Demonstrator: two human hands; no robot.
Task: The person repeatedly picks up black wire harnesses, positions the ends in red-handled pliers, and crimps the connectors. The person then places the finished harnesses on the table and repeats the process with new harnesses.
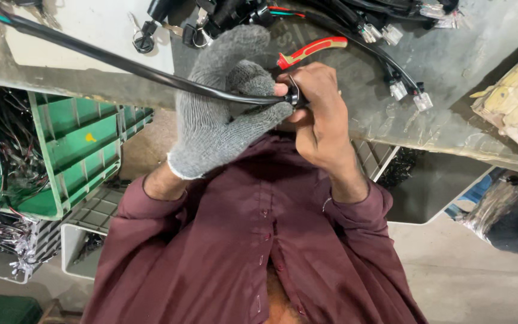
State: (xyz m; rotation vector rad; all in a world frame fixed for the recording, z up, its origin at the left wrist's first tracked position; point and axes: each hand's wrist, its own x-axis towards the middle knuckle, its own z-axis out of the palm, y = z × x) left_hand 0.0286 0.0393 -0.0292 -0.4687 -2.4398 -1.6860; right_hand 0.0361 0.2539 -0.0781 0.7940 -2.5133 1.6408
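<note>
My left hand [226,105] wears a grey knitted glove and grips a thick black sheathed cable [121,63] that runs off to the upper left. My bare right hand [316,111] pinches the cable's end, where a small black ring or tape wrap [295,96] sits between thumb and fingers. Both hands meet close to my chest, just below the worktable's edge. Red-handled pliers [313,48] lie on the table right above my right hand.
The grey worktable [451,66] carries black wire harnesses with white connectors [400,90] and a key [142,39]. Green crates [73,150] with wire bundles stand at left. A white bin [433,192] and bagged goods [514,102] are at right.
</note>
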